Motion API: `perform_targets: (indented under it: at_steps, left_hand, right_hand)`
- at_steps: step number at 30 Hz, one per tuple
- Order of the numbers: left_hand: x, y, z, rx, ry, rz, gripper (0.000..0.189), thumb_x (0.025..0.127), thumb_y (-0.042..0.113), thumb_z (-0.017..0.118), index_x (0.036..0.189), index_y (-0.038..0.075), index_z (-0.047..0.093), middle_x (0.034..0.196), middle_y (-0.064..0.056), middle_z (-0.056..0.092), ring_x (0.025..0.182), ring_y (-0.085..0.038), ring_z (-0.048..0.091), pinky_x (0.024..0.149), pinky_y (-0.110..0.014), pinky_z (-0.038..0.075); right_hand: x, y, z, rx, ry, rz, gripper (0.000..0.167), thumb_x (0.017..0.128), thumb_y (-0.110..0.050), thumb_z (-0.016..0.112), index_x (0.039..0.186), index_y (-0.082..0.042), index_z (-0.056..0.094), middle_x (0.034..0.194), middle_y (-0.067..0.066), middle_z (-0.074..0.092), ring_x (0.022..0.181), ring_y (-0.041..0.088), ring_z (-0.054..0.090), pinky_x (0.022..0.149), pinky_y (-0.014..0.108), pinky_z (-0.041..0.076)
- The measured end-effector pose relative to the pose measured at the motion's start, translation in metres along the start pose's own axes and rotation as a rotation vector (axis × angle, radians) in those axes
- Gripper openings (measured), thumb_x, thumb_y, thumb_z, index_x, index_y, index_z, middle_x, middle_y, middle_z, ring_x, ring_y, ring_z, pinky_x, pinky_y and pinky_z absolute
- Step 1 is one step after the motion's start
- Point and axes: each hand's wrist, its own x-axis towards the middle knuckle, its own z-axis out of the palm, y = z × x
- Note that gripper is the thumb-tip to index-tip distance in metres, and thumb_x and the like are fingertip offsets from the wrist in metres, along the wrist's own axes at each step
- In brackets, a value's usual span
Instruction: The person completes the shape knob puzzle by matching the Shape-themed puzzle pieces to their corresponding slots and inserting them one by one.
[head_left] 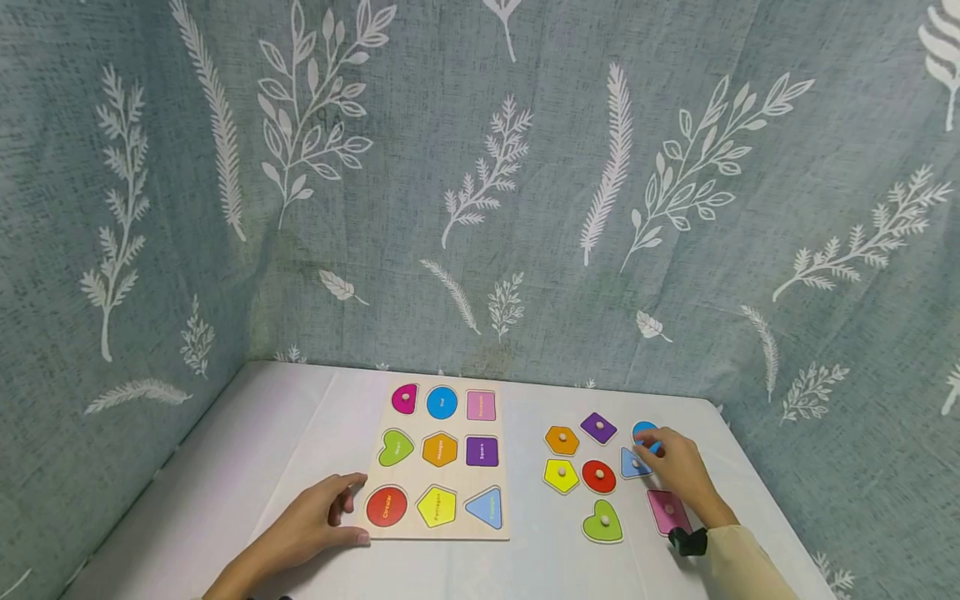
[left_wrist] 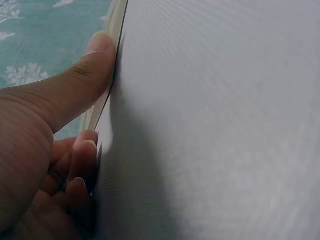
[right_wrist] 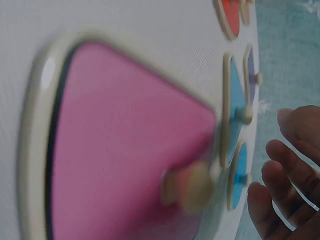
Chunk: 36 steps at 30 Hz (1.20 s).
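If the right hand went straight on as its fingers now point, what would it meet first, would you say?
Most likely the blue rounded piece, which the right hand partly covers in the head view, though the height between them is hard to judge.

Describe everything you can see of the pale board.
The board is a thin, pale rectangle that looks wooden. It bears nine coloured shapes in three rows of three: the far left corner holds a knobbed magenta half-circle; the other eight show printed words and no knobs. It lies flat on the white table, and the left hand touches its left edge.
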Motion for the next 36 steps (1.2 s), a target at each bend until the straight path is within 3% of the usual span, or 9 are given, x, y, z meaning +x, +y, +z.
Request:
perform_targets:
  at_steps: [7,18,29,36]
  left_hand:
    - [-0.001,0.0,-0.001,-0.008,-0.008,-0.022,0.085,0.068,0.035,0.095,0.133,-0.005,0.058,0.089,0.003,0.052,0.074,-0.004,0.047,0.067,-0.023,0.043]
    - [0.002,0.002,-0.002,0.003,-0.017,-0.044,0.087,0.067,0.036,0.096,0.134,-0.005,0.058,0.089,0.003,0.052,0.074,-0.004,0.047,0.066,-0.023,0.042]
    - [0.001,0.004,-0.001,0.0,-0.018,-0.056,0.087,0.067,0.035,0.096,0.134,-0.004,0.058,0.089,0.003,0.052,0.074,-0.005,0.047,0.066,-0.023,0.042]
    - [0.0,0.004,-0.001,0.005,-0.02,-0.059,0.087,0.066,0.035,0.096,0.134,-0.004,0.058,0.089,0.003,0.051,0.074,-0.005,0.047,0.066,-0.023,0.042]
  right_hand:
    - [0.003,0.009,0.004,-0.041,-0.027,0.024,0.021,0.092,-0.015,0.077,0.11,-0.002,0.075,0.094,0.007,0.07,0.079,0.019,0.059,0.075,0.039,0.053]
    - [0.015,0.02,0.005,-0.005,-0.033,0.025,0.025,0.093,-0.014,0.075,0.112,0.002,0.073,0.096,0.011,0.071,0.084,0.026,0.065,0.083,0.051,0.056]
    - [0.019,0.028,0.003,0.015,-0.008,0.038,0.022,0.093,-0.014,0.074,0.108,0.002,0.073,0.089,0.007,0.069,0.082,0.024,0.061,0.074,0.041,0.051]
    - [0.022,0.031,0.0,0.047,-0.002,0.115,0.025,0.094,-0.014,0.072,0.108,0.007,0.071,0.089,0.014,0.068,0.074,0.023,0.06,0.065,0.036,0.05]
